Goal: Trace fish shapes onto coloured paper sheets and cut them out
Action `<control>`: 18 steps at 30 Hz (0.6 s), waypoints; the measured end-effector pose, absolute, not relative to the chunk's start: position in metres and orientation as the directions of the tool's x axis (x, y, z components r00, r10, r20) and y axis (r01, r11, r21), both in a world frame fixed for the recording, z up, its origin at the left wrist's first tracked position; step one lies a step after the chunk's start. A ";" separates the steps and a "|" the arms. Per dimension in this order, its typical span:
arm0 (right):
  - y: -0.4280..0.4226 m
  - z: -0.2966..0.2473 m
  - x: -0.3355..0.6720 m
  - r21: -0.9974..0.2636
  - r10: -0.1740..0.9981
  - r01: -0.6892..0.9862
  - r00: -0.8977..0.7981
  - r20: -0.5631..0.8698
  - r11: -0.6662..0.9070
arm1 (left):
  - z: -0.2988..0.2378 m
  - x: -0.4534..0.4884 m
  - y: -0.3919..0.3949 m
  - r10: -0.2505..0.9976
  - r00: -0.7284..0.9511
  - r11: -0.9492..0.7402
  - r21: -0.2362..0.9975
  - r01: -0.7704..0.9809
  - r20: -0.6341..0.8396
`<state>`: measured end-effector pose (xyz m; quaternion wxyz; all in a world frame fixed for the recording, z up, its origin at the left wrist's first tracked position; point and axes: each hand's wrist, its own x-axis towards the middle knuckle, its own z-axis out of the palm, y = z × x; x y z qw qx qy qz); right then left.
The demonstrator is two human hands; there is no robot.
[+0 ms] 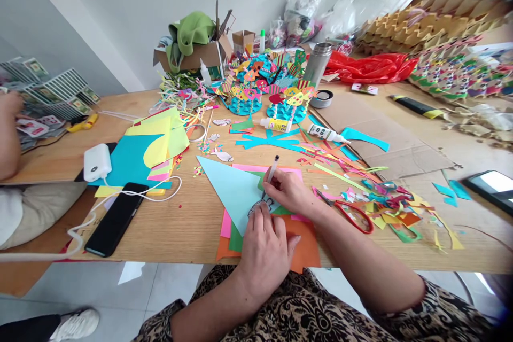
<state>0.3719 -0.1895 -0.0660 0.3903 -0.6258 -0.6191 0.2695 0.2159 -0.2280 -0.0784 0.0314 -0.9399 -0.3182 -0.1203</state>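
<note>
My right hand (290, 189) is closed round a pen (273, 168), its lower end hidden near my fingers. Flat on the papers lies my left hand (267, 238), fingers stretched forward and thumb apart. Its fingertips press on a small white paper cutout with dark lines (255, 207), mostly covered by my hands. Under it is a light blue sheet of paper (226, 184) with a pointed corner to the left. Pink, green and orange sheets (306, 240) are stacked beneath. Red-handled scissors (358, 217) lie beside my right forearm.
White fish cutouts (223, 155), glue bottles (276, 125) and blue strips (268, 140) lie beyond the papers. Paper scraps (401, 211) cover the right side. A phone (116, 220) and a white-cabled power bank (97, 162) are left. Another person's arm (8, 133) is far left.
</note>
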 end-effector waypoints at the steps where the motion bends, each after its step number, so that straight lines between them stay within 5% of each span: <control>1: -0.189 -0.066 0.372 -0.822 0.985 0.566 0.088 0.145 0.071 | -0.078 0.216 -0.228 0.590 0.769 -0.796 0.019 0.605 0.246; 18: -0.191 -0.065 0.372 -0.858 0.991 0.511 0.076 0.111 0.057 | -0.087 0.219 -0.229 0.579 0.729 -0.778 -0.020 0.628 0.365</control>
